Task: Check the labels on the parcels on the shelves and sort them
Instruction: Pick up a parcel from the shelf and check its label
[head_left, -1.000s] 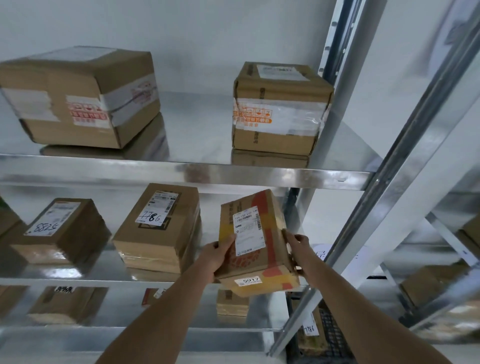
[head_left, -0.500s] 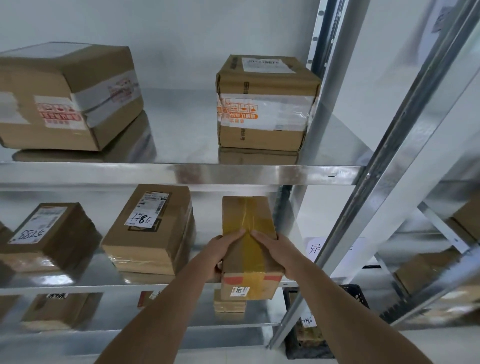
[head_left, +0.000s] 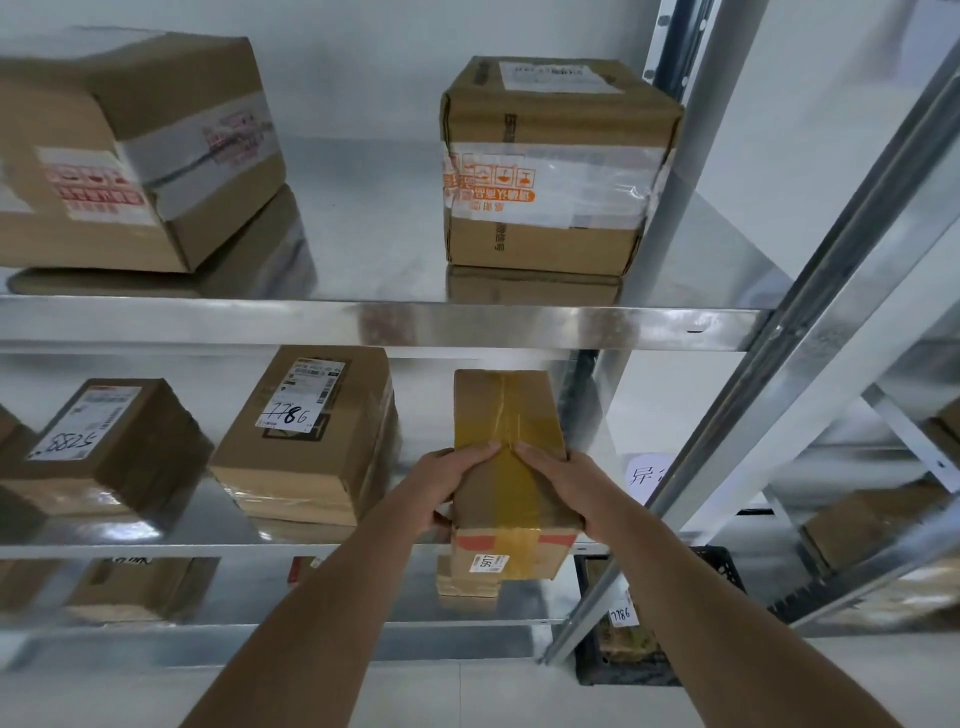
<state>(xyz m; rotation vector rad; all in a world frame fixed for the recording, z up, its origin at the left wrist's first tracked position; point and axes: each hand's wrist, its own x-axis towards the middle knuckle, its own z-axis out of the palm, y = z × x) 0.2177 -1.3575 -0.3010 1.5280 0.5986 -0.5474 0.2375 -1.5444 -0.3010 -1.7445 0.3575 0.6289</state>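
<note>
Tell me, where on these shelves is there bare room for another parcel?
Widest gap: upper shelf, between the big left box and the taped box. The middle shelf is crowded: the 7786 box sits close beside the yellow-taped parcel both hands hold.

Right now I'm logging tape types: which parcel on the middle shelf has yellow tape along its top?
The parcel at the right end, held by both hands, left hand and right hand. The two parcels beside it show white labels on top instead.

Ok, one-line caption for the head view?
Both hands, left hand and right hand, hold a yellow-taped parcel on the middle shelf.
</note>
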